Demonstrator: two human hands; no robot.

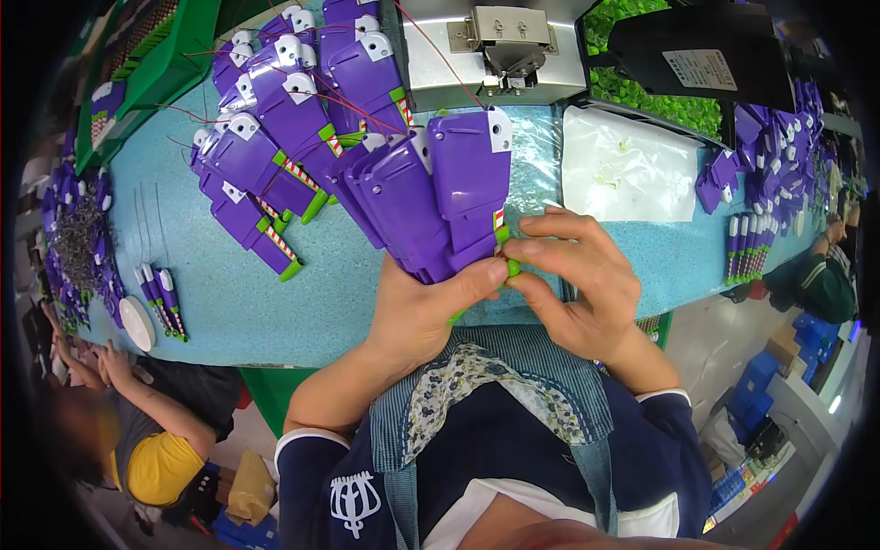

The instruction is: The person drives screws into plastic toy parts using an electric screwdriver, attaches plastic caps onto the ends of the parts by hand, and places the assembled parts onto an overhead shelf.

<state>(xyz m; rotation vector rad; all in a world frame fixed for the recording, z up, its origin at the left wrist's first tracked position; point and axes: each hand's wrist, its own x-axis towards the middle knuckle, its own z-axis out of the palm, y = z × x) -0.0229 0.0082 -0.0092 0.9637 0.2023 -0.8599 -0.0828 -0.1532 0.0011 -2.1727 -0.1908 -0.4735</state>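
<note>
My left hand [417, 307] is closed round the lower ends of several purple plastic toy wings [472, 170], spread like a fan. Each shows a white corner piece with a hole, and thin red wires run from some of them. At the rightmost wing, the thumb and fingers of my right hand [591, 284] pinch its small green tip [513, 267], beside a red-and-white striped edge. More purple wings [243, 151] lie overlapped on the blue table just beyond my left hand, with green ends and striped edges. The lowest ends of the held wings are hidden by my left hand.
A metal machine [500, 50] stands at the back, beside a black panel [697, 60]. A white sheet [628, 170] lies right of centre. Purple parts [779, 156] are heaped far right; a green crate [170, 64] stands at the left. A person [156, 440] sits at lower left.
</note>
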